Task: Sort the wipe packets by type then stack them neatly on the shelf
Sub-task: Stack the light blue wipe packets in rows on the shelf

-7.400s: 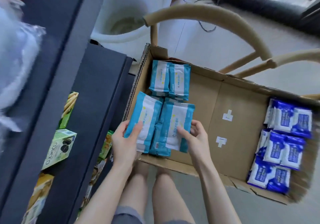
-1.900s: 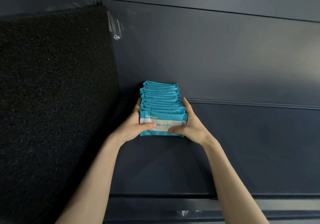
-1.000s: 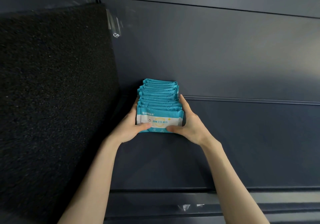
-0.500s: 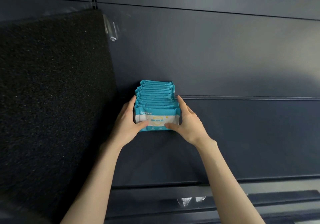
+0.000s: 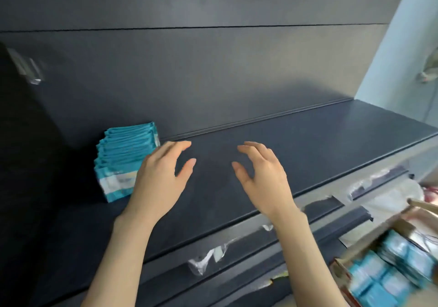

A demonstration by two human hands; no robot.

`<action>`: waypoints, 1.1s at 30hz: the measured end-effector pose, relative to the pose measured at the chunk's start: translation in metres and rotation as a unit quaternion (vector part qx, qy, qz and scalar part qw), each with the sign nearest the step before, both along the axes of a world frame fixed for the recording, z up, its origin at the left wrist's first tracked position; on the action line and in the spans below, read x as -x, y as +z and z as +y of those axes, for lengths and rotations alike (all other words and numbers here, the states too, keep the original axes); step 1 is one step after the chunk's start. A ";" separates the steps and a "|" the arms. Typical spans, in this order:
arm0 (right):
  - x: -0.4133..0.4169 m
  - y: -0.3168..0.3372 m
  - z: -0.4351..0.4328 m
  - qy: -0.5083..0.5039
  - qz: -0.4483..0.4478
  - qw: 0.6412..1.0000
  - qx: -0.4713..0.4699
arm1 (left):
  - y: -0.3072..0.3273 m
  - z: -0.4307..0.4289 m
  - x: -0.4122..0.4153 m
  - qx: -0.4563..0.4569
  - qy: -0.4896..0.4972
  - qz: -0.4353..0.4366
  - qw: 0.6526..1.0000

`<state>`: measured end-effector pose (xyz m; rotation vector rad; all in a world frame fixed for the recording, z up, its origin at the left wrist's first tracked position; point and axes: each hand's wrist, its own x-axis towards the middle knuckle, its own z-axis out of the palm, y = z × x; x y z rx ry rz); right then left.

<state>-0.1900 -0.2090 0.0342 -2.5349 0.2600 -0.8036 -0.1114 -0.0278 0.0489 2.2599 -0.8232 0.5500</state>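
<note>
A dark back panel (image 5: 213, 74) is seen filling most of the view, with a dark shelf (image 5: 308, 145) running along its foot and tilted in the frame. At the far left a black side wall (image 5: 23, 164) is seen. At the lower right, below the shelf, part of a cardboard box (image 5: 341, 266) is shown, blurred, with teal packets (image 5: 388, 266) lying in it.

A row of teal wipe packets (image 5: 123, 155) is stood on the shelf at its left end, packed front to back from the back panel towards the viewer, just beside the side wall.

Both hands are held over the shelf, palms facing each other and well apart. The left hand (image 5: 161, 178) is seen just right of the row, overlapping its edge; whether it touches cannot be told. The right hand (image 5: 263, 178) is over bare shelf. The fingers (image 5: 175, 146) of both are spread and loosely bent, with nothing held.

Scraps of clear tape (image 5: 208, 259) are stuck along the shelf's front edge.
</note>
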 end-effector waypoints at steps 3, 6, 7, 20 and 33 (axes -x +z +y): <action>0.058 -0.011 -0.041 -0.057 -0.009 0.998 -0.003 | -0.010 -0.054 0.040 -0.022 -0.071 -0.006 0.997; 0.132 -0.030 -0.085 -0.110 0.011 0.994 -0.008 | -0.033 -0.112 0.091 -0.046 -0.137 0.024 0.989; 0.158 -0.038 -0.100 -0.125 0.021 0.992 -0.011 | -0.042 -0.131 0.111 -0.054 -0.157 0.038 0.985; 0.394 -0.166 -0.214 -0.330 0.188 0.916 -0.130 | -0.176 -0.315 0.309 -0.238 -0.377 0.200 0.873; 0.357 -0.214 -0.392 -0.375 0.209 0.882 -0.194 | -0.226 -0.523 0.253 -0.284 -0.406 0.263 0.828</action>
